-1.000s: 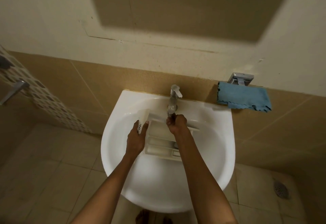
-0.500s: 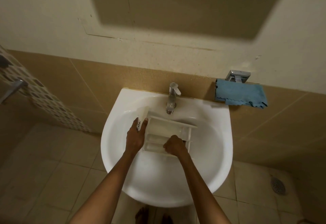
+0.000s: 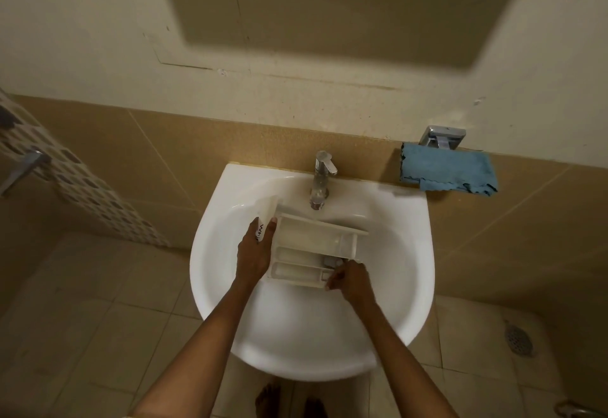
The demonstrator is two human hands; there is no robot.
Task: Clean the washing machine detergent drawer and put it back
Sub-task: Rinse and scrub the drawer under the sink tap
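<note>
Nearest, we see bare feet (image 3: 269,398) on the tiled floor below the white sink (image 3: 210,253). In its basin lies the white detergent drawer (image 3: 309,246). The left hand (image 3: 255,253) grips its front-panel end, and the right hand (image 3: 350,281), fingers curled, pinches its near right corner. Just beyond stands the chrome tap (image 3: 320,180). Farther right, a blue cloth (image 3: 447,171) hangs on the wall.

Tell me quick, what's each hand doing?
Left hand: grips the drawer by its front.
Right hand: pinches the drawer at its near corner.
</note>
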